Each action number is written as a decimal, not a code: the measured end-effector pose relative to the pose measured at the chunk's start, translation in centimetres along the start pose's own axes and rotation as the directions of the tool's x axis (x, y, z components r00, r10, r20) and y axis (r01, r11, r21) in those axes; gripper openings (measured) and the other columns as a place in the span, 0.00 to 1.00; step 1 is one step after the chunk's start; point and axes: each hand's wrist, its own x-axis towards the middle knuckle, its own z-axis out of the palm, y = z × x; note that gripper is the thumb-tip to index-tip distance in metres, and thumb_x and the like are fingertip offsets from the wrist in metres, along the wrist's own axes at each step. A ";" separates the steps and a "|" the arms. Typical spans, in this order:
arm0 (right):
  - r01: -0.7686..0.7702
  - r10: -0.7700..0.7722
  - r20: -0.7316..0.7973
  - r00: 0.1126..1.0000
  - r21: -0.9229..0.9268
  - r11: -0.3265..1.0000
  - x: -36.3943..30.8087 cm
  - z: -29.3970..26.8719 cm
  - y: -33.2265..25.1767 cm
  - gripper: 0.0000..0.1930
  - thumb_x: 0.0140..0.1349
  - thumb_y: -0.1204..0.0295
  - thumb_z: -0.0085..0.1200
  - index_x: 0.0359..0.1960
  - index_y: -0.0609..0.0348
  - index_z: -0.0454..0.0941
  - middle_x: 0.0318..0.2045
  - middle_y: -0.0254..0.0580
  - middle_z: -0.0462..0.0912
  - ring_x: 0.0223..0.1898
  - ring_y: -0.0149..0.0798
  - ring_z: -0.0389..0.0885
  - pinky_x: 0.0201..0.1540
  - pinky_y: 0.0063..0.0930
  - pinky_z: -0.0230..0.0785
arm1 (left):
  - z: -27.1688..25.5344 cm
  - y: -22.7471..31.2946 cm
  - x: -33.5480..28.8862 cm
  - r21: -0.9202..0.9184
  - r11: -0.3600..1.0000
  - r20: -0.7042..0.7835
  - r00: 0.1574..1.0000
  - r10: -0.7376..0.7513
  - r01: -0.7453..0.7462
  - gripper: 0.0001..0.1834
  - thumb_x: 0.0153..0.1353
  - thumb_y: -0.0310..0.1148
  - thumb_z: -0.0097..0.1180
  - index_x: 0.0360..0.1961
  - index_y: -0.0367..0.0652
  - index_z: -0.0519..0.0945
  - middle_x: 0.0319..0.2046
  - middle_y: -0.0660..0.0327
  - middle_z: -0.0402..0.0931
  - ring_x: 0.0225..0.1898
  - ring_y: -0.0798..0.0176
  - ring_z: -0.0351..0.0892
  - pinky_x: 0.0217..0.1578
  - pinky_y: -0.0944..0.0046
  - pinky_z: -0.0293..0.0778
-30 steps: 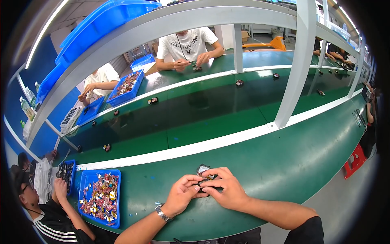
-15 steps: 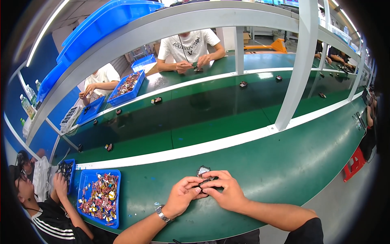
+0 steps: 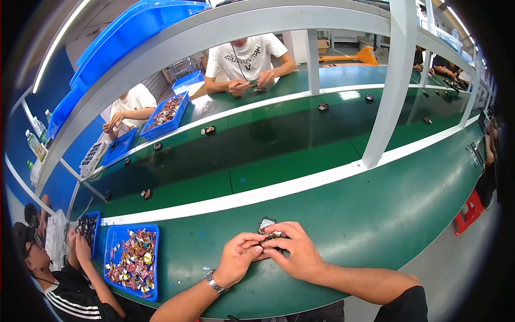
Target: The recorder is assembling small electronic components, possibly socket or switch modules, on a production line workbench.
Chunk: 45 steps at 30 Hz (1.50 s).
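My left hand [image 3: 238, 260], with a metal watch [image 3: 215, 282] on its wrist, is closed over the green bench in front of me. My right hand [image 3: 296, 253] meets it from the other side, fingers bent. Between their fingertips both grip a small dark electronic part [image 3: 272, 241], mostly covered by the fingers. Just beyond the fingers sits a black piece with a pale grey face [image 3: 266, 223]; whether it joins the held part I cannot tell.
To my left stands a blue tray [image 3: 157, 263] of small red, yellow and white components. Beside it a co-worker [image 3: 72, 290] handles black parts from another tray [image 3: 96, 236]. A white rail [image 3: 241, 204] and grey post [image 3: 391, 91] border the conveyor [image 3: 279, 145], which carries scattered parts.
My right fingers have shifted slightly around the held part. Parts on the conveyor sit a little further right in view. The co-worker at left has both hands raised together near the black parts.
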 end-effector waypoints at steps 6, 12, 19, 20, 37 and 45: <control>0.002 -0.002 -0.013 1.000 0.006 1.000 0.0 0.2 0.3 0.08 0.56 0.73 0.66 0.37 0.54 0.86 0.51 0.36 0.79 0.54 0.43 0.73 0.50 0.33 0.72 | 0.1 0.2 0.0 -0.040 0.999 0.010 1.000 0.008 -0.007 0.12 0.67 0.18 0.49 0.52 0.33 0.71 0.51 0.49 0.76 0.52 0.56 0.80 0.54 0.54 0.80; 0.008 -0.008 -0.008 1.000 0.035 0.999 0.4 -0.4 -0.2 0.08 0.56 0.75 0.63 0.37 0.56 0.84 0.50 0.38 0.78 0.53 0.46 0.74 0.50 0.36 0.72 | 0.1 0.4 0.1 -0.062 0.998 0.017 1.000 -0.008 0.009 0.13 0.68 0.19 0.48 0.53 0.34 0.70 0.52 0.49 0.75 0.54 0.57 0.79 0.56 0.52 0.79; 0.301 -0.323 -0.058 0.945 -0.236 0.924 1.1 -0.6 0.2 0.09 0.50 0.75 0.65 0.35 0.55 0.82 0.42 0.38 0.78 0.44 0.43 0.77 0.42 0.34 0.74 | 0.0 0.6 0.1 -0.054 0.998 0.011 1.000 -0.029 0.029 0.14 0.68 0.18 0.47 0.54 0.34 0.69 0.53 0.50 0.75 0.53 0.57 0.79 0.56 0.52 0.79; 0.301 -0.323 -0.057 0.945 -0.237 0.924 1.1 -0.7 0.1 0.09 0.50 0.75 0.65 0.35 0.55 0.82 0.42 0.38 0.78 0.44 0.43 0.77 0.42 0.34 0.74 | 0.0 0.6 0.0 -0.055 0.998 0.011 1.000 -0.029 0.029 0.14 0.68 0.18 0.47 0.54 0.34 0.69 0.53 0.50 0.75 0.53 0.57 0.79 0.56 0.52 0.79; 0.353 -0.404 -0.036 0.914 -0.420 0.836 0.5 -0.2 0.1 0.11 0.45 0.79 0.63 0.34 0.56 0.83 0.33 0.34 0.80 0.33 0.37 0.78 0.32 0.29 0.74 | 0.6 0.9 0.1 -0.038 0.996 -0.003 0.997 -0.076 0.076 0.14 0.67 0.18 0.48 0.54 0.34 0.69 0.53 0.50 0.75 0.53 0.59 0.78 0.55 0.52 0.81; 0.412 -0.455 0.049 0.889 -0.521 0.748 0.2 -0.5 -0.4 0.10 0.51 0.75 0.57 0.36 0.61 0.81 0.35 0.36 0.77 0.37 0.36 0.76 0.37 0.27 0.73 | 0.5 0.8 0.1 -0.039 0.996 -0.017 0.996 -0.085 0.084 0.14 0.67 0.17 0.47 0.53 0.33 0.70 0.52 0.50 0.75 0.53 0.58 0.79 0.55 0.53 0.80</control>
